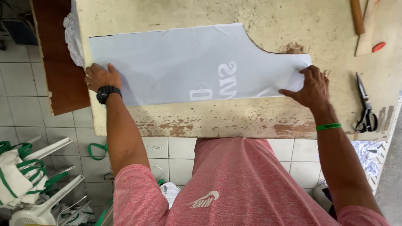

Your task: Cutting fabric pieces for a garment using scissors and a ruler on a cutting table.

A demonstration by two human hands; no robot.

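Pressing flat, your left hand (99, 76) pins the nine-o'clock edge of a smooth white fabric panel (176, 62), fingers together and extended; a black wristwatch (108, 93) bands that wrist. Head view: the panel lies across a worn, cream-painted worktable (234, 119) whose chipped surface shows rusty brown patches. Its three-o'clock end narrows below a curved cut-out, where your right hand (312, 88) rests with fingers spread and flat on the cloth, a green wristband (328, 126) behind it. Pale mirrored lettering shows through the weave. Black-handled scissors (365, 104) lie at three o'clock, well apart from the panel. White moulded plastic chairs (42, 184) carrying green-strapped cloth stand at seven o'clock.
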